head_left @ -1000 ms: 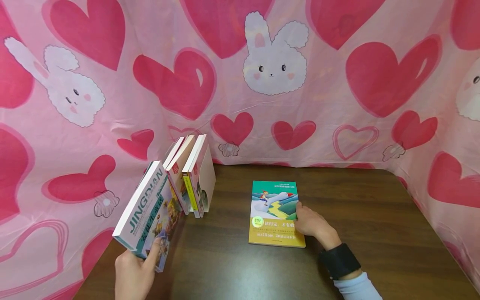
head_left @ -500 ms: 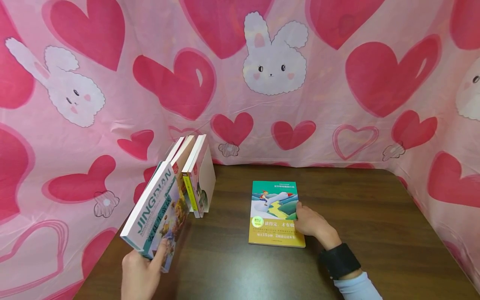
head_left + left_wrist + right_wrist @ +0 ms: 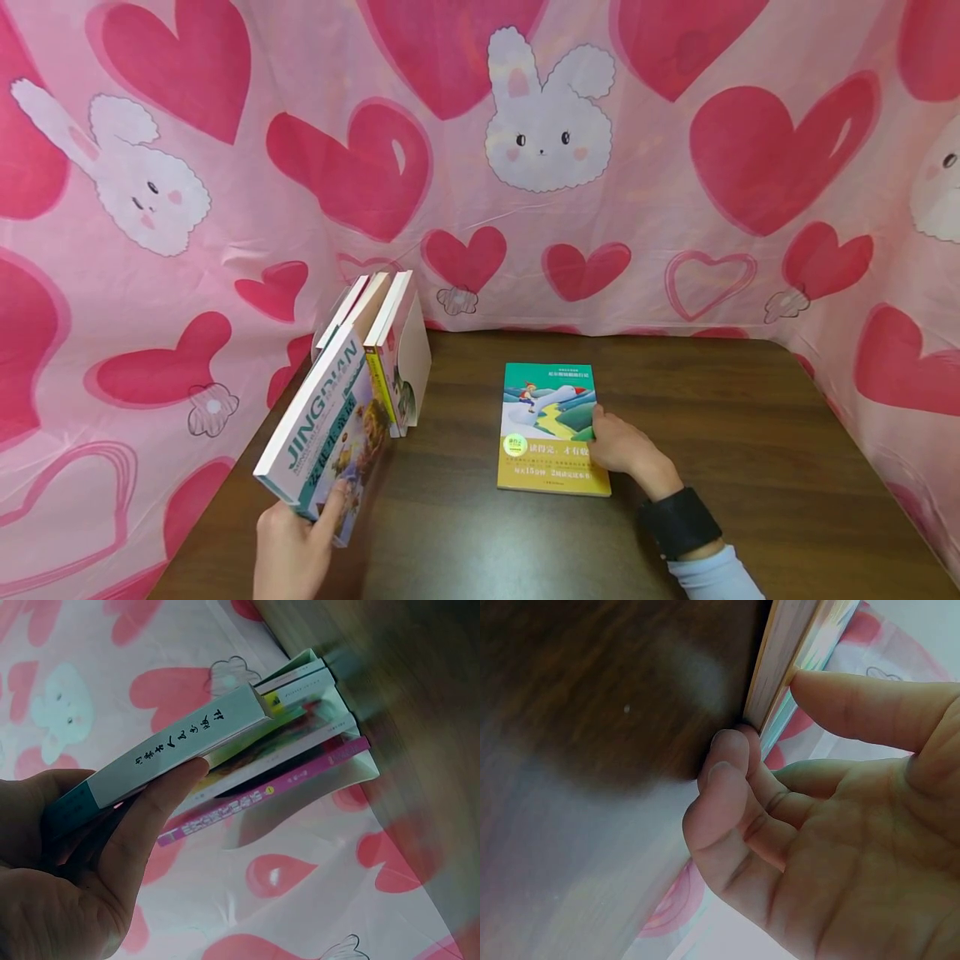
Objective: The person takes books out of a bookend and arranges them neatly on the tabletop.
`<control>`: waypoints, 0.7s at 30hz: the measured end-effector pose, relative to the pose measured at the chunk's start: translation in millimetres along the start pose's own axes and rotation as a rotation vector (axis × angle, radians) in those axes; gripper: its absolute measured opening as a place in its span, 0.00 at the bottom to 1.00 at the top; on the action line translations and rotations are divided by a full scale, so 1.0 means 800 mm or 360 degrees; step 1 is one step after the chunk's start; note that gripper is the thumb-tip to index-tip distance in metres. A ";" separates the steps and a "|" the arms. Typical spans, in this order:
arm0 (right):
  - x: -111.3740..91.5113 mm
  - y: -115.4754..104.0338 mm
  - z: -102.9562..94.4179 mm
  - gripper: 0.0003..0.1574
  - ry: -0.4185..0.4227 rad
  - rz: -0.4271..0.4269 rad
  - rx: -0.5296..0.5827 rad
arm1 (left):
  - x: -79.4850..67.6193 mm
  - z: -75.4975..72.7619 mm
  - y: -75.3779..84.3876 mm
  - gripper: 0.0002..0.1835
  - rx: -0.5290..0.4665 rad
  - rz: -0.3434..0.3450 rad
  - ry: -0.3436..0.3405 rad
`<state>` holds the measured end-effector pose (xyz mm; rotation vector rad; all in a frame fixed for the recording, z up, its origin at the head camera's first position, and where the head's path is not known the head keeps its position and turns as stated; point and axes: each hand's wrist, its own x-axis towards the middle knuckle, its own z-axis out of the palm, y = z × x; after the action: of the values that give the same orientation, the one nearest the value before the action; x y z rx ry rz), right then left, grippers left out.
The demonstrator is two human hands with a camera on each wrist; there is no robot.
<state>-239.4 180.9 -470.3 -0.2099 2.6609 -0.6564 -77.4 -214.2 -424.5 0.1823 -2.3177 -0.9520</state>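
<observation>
My left hand (image 3: 292,546) grips a thick hardcover book (image 3: 330,433) by its lower end, thumb across the picture cover marked JINGDIAN. Its white and green spine shows in the left wrist view, tilted in front of the standing books (image 3: 281,776). A thinner green and yellow paperback (image 3: 553,408) lies flat on the table, cover up. At that paperback's right edge is my right hand (image 3: 630,450). In the right wrist view its thumb touches the cover's edge, and the curled fingertips (image 3: 727,754) meet the lower edge at the tabletop.
A pale bookend (image 3: 415,358) with cut-out sides holds several upright books at the table's left back. The dark wooden table (image 3: 712,408) backs onto a pink cloth (image 3: 637,192) printed with hearts and rabbits, which also hangs along both sides.
My left hand has carried the thick hardcover book rightward, and it now overlaps more of the standing books. The right hand and the flat paperback have stayed in place.
</observation>
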 end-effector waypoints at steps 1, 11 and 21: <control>0.000 0.000 0.000 0.47 -0.0001 0.0001 0.0002 | -0.001 0.001 0.001 0.21 -0.0006 0.0009 0.0005; 0.001 0.001 0.000 0.48 -0.0008 0.0011 -0.0004 | -0.002 0.006 0.004 0.22 -0.0053 0.0033 -0.0066; 0.002 0.001 0.000 0.47 -0.0012 0.0012 -0.0003 | -0.005 0.015 0.010 0.24 -0.0133 0.0033 -0.0136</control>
<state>-240.9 181.4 -471.5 -0.2024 2.6541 -0.6497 -80.7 -199.8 -427.8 0.0844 -2.3469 -1.0632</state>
